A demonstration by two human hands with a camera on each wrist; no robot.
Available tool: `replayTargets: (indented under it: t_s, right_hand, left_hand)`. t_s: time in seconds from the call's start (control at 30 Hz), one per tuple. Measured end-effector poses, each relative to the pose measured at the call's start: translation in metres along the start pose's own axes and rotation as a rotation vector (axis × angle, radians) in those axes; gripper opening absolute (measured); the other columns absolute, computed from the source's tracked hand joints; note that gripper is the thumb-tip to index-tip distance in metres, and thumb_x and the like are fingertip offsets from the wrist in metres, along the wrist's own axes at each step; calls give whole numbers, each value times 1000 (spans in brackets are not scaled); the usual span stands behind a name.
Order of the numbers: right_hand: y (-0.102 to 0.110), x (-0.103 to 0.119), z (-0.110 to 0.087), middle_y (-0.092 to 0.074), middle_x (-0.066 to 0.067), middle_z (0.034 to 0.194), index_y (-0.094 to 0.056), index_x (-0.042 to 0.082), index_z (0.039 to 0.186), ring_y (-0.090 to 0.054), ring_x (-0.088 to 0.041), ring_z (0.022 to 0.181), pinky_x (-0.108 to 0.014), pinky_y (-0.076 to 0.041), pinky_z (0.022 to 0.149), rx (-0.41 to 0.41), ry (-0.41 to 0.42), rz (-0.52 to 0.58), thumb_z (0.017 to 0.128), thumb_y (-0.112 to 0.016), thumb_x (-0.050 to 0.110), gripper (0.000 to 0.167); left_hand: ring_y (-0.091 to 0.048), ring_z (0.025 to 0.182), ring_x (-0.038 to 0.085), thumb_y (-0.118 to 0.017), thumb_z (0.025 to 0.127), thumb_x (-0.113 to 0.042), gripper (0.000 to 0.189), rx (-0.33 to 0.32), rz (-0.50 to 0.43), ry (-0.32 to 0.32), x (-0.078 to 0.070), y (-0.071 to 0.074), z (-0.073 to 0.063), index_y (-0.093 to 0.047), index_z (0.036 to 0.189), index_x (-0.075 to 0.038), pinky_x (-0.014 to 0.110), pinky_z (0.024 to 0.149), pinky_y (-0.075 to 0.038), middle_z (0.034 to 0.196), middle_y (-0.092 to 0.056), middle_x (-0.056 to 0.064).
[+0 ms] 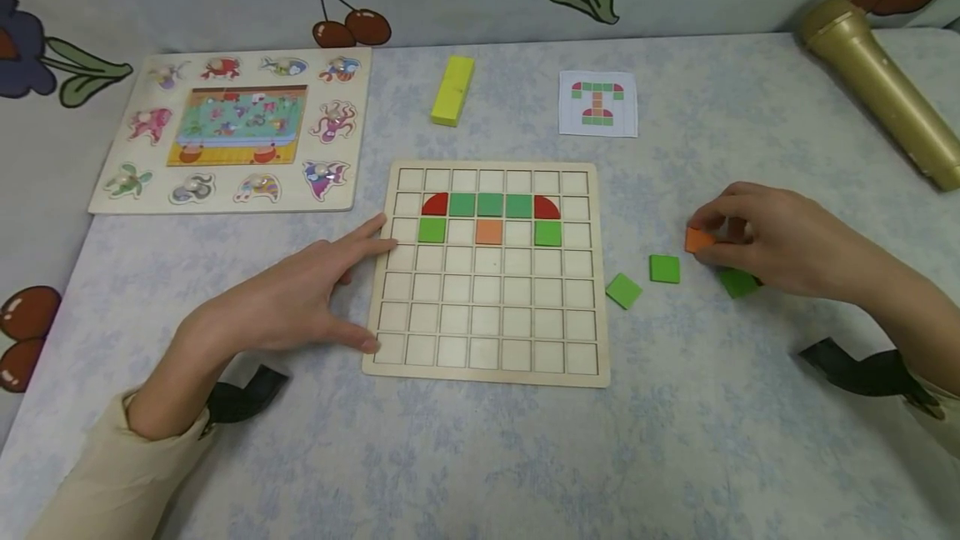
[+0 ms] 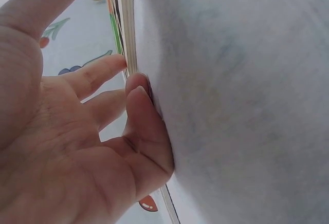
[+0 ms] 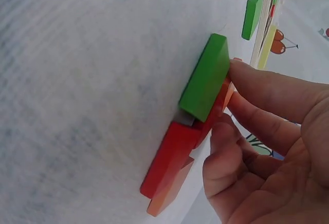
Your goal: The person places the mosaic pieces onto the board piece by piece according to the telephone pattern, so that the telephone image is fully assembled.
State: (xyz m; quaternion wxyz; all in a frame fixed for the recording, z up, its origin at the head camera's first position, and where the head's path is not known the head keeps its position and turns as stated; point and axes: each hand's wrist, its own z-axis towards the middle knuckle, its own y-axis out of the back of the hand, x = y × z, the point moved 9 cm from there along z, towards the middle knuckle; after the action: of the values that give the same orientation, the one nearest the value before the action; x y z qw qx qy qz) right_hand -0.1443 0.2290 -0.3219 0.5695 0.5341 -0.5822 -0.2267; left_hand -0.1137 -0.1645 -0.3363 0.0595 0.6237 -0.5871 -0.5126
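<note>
A wooden grid board (image 1: 487, 380) lies in the middle, with red quarter-round, green and orange tiles set in its upper rows. My left hand (image 1: 288, 302) rests against the board's left edge, its fingers spread along the side and the thumb at the lower left corner. Between thumb and fingertips my right hand (image 1: 787, 240) pinches an orange square tile (image 1: 698, 240), to the right of the board. Close under that hand lies a green square tile (image 1: 738, 282); the right wrist view also shows a red tile (image 3: 169, 157) and another orange tile (image 3: 171, 190) there.
Two loose green tiles, one tilted (image 1: 623, 291) and one straight (image 1: 664, 268), lie between board and right hand. Behind stand a pattern card (image 1: 598, 127) and a yellow block (image 1: 452, 90). A sea-animal puzzle (image 1: 247, 190) sits back left, a gold microphone (image 1: 877, 90) back right.
</note>
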Motion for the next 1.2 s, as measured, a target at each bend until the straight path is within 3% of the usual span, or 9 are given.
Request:
replayTargets:
  t_s: [0.33,0.6,0.8,0.9,1.2]
  right_hand:
    - [2,10,0,-61,2,92,-74,6,102,-53,-15,76,-28,-42,60,-58,101,-87,82,-80,5,21]
    - [12,19,-5,-61,8,83,-76,11,97,-49,-7,66,-24,-40,54,-161,200,-91,78,-83,6,21]
    - [16,45,-2,-62,12,84,-75,12,97,-48,-6,68,-19,-38,58,-209,296,-8,75,-85,5,25]
    - [13,64,3,-61,13,84,-75,13,97,-48,-7,69,-20,-39,59,-196,309,43,77,-84,4,24]
    - [-16,127,19,-61,6,93,-75,13,103,-49,-9,71,-27,-42,60,-45,378,138,85,-78,13,18]
  left_hand:
    - [-35,136,27,-90,68,-43,108,1,-25,4,0,-1,0,-32,155,-16,49,102,-37,164,-3,-7]
    - [-42,126,25,-90,68,-44,107,-1,-4,-13,-1,0,1,-34,154,-16,48,98,-38,164,-3,-6]
    - [-43,119,24,-89,67,-47,108,0,-2,0,0,0,0,-34,155,-17,47,96,-38,164,-3,-7]
    - [-45,114,23,-90,67,-47,108,-1,-2,4,1,0,0,-34,155,-17,45,95,-39,164,-3,-6]
    - [-46,102,22,-88,68,-49,106,-16,20,-15,-3,2,-2,-35,154,-17,41,86,-39,165,-5,-4]
